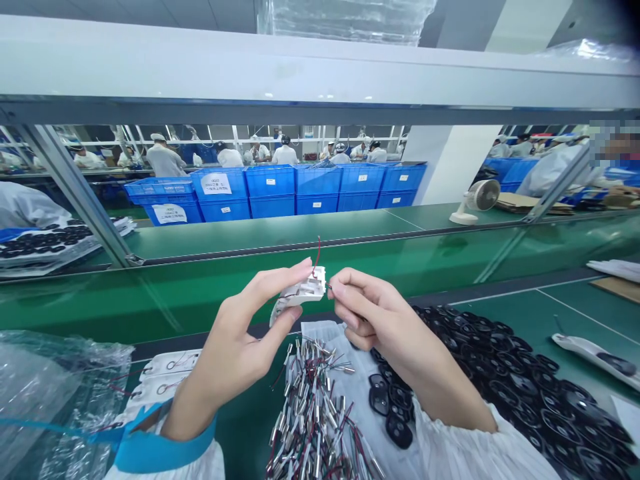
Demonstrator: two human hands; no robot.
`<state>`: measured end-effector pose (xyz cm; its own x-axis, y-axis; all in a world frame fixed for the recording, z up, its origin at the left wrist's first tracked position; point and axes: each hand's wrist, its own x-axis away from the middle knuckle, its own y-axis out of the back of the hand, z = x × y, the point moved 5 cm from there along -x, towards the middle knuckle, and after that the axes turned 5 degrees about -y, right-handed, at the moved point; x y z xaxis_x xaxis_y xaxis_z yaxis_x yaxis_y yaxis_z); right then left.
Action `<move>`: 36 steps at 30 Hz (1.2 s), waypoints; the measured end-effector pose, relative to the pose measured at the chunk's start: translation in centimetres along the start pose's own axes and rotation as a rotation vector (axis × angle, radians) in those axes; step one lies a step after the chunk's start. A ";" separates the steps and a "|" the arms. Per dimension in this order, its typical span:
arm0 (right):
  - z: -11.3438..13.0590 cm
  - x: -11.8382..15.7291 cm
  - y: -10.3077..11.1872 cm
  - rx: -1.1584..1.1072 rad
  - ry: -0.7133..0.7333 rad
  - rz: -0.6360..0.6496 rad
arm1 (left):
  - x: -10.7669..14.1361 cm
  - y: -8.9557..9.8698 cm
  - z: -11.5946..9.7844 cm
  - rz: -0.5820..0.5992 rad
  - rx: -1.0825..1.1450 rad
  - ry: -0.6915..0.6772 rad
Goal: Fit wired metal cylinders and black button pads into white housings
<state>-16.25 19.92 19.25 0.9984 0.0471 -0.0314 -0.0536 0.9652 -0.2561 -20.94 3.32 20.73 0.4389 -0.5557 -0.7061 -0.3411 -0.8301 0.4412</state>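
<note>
My left hand holds a small white plastic housing between thumb and fingertips, raised above the bench. A thin red wire rises from the housing, and a dark wire runs along it. My right hand pinches a fine wire end at the housing's right end. Below my hands lies a heap of small metal cylinders with red and black leads. Black plastic shells are spread under and beyond my right forearm.
White moulded parts and a clear plastic bag lie at lower left on the green bench. A long white-and-black device rests at right. Beyond a glass partition stand blue crates, a small fan and co-workers.
</note>
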 end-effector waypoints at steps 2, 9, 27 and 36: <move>-0.1 0.1 -0.4 -0.073 -0.041 0.019 | 0.0 0.0 0.0 0.012 0.011 -0.007; -0.7 0.4 -0.7 -0.060 -0.142 0.089 | -0.2 -0.5 -0.1 0.071 -0.001 -0.041; 0.3 0.8 -0.9 0.262 0.311 -0.104 | -0.4 -1.8 0.6 0.057 0.142 0.055; 1.8 1.2 1.9 0.364 0.250 -0.119 | -0.4 -1.4 0.3 -0.046 0.132 0.081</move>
<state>-15.09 22.30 20.47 0.9598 -0.0903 -0.2657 0.1160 0.9898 0.0826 -20.90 4.77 20.24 0.5202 -0.5234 -0.6749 -0.4227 -0.8444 0.3290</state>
